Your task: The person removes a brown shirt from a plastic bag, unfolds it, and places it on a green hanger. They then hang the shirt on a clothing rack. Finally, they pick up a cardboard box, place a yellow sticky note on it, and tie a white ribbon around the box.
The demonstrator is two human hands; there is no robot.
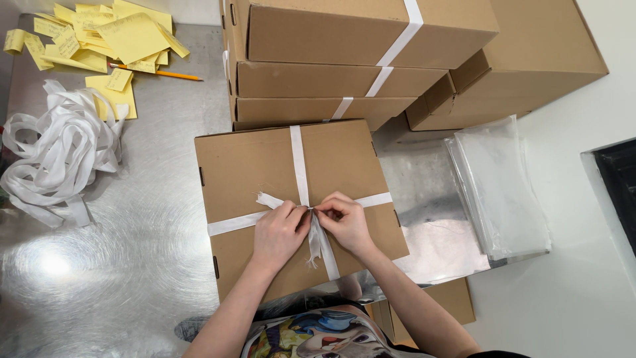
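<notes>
We were at the knot step: our left hand and right hand met in the middle of the brown box on the shiny worktop, fingers pinched shut on the white ribbon where its bands crossed. We judged the next pull needed both ends tugged evenly. Our fingers hid the knot, so we could not tell how tight it was.
</notes>
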